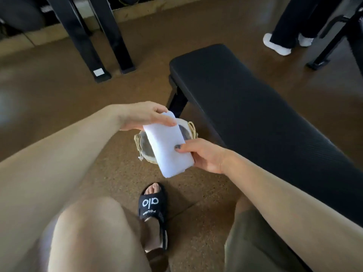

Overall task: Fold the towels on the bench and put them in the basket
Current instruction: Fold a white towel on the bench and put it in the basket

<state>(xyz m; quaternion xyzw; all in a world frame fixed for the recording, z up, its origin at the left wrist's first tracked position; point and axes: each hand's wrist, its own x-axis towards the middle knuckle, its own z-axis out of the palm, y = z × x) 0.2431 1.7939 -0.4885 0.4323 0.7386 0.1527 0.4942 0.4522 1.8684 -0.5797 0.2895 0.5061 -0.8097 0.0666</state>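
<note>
Folded towel (166,145) gripped by left hand (144,114) and right hand (204,155) above basket (191,127), centre frame; bench (255,107) bare, drop-in remaining.

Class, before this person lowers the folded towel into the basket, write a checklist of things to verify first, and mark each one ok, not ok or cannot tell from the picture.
1. Towel is folded: the white towel is a compact rectangle. Ok.
2. Both hands hold it: the left hand grips the far end and the right hand pinches the near side. Ok.
3. Towel is over the basket: the basket sits on the floor directly under it. Ok.
4. Basket has room: the towel hides most of its inside. Cannot tell.
5. Bench is cleared of towels: the visible part of the bench shows none. Ok.
</note>
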